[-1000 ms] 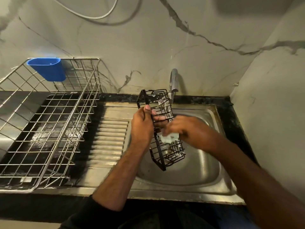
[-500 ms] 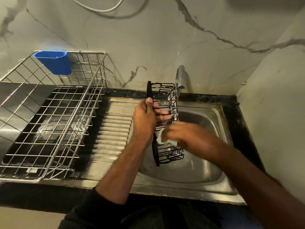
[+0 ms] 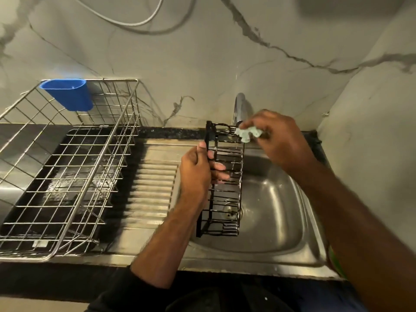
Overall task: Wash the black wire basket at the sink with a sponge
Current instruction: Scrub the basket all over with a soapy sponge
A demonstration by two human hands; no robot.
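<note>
The black wire basket (image 3: 226, 194) stands on end over the steel sink (image 3: 276, 224), its long side running away from me. My left hand (image 3: 198, 174) grips its left edge near the middle, fingers hooked through the wires. My right hand (image 3: 276, 136) pinches a pale green sponge (image 3: 247, 133) against the basket's far top corner, just below the tap.
A chrome tap (image 3: 239, 106) rises from the marble wall behind the sink. A large steel dish rack (image 3: 67, 176) with a blue plastic cup (image 3: 67, 93) hung on its back rim fills the counter to the left. The ribbed drainboard (image 3: 153, 188) lies between rack and sink.
My right hand has carried the sponge from the middle of the basket up to its far top corner. The basket has turned more upright in my left hand.
</note>
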